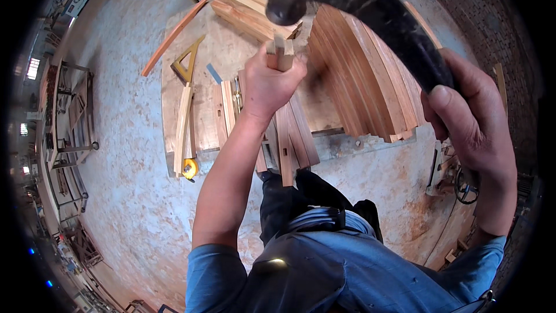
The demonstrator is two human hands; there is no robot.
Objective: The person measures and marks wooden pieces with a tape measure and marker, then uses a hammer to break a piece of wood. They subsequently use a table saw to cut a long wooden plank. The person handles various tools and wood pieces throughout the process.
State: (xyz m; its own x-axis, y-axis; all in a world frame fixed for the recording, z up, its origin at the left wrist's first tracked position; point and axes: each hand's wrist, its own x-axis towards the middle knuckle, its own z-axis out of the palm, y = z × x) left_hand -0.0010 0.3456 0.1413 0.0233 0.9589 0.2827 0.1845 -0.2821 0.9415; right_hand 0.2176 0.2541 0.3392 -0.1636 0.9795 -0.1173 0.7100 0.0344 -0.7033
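Note:
My right hand (472, 107) is wrapped round the black handle of a hammer (399, 37), raised close to the camera. Its dark head, with a rounded striking end, hangs at the top middle. My left hand (272, 81) is closed in a fist around a wooden piece (282, 52), whose pale notched end sticks up out of the fingers. The rest of that piece is hidden by the hand. Beneath my left forearm lie several wooden strips (285, 159), one with a small slot cut in it. The hammer head is apart from the wooden piece.
A stack of reddish boards (359, 75) stands on the worktop (324, 119) to the right. Timber blocks (249, 11) lie at the back. Toward the left are a yellow set square (188, 64), a curved strip (174, 37) and a yellow tape measure (189, 168). A metal rack (72, 113) stands farther left.

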